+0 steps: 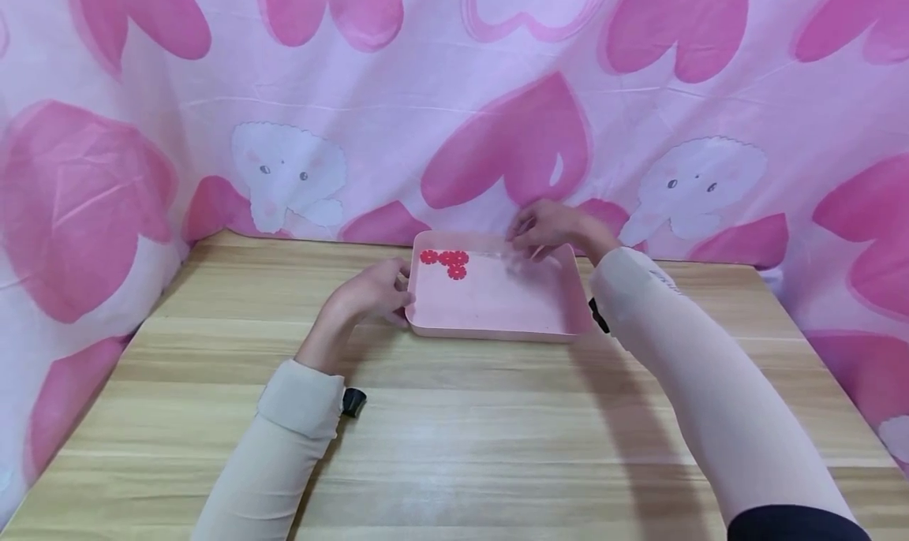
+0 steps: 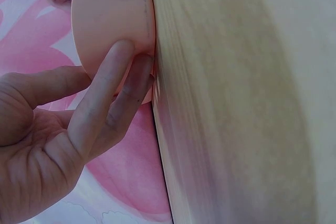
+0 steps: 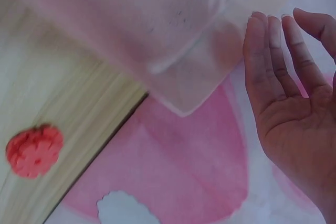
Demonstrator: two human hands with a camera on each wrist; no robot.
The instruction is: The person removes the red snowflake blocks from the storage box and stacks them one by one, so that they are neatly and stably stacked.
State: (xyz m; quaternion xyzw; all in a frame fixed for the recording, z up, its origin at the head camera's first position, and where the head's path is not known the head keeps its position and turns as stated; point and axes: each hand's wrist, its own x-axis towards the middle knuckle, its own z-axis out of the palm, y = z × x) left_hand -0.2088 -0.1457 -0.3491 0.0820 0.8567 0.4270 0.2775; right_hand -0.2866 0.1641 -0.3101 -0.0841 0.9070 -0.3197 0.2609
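Note:
A shallow pink tray sits on the wooden table near its back edge. Several red flower-shaped pieces lie inside it, towards the back left. My left hand holds the tray's left end; in the left wrist view its fingertips lie against the outer wall and another digit meets the rim. My right hand hovers at the tray's back right. In the right wrist view its fingers are fairly straight beside the tray corner, with nothing visible in them.
Beside the tray, more red flower-shaped pieces lie on the table, as the right wrist view shows; my right sleeve probably covers that spot in the head view. A pink cloth with hearts hangs right behind the table.

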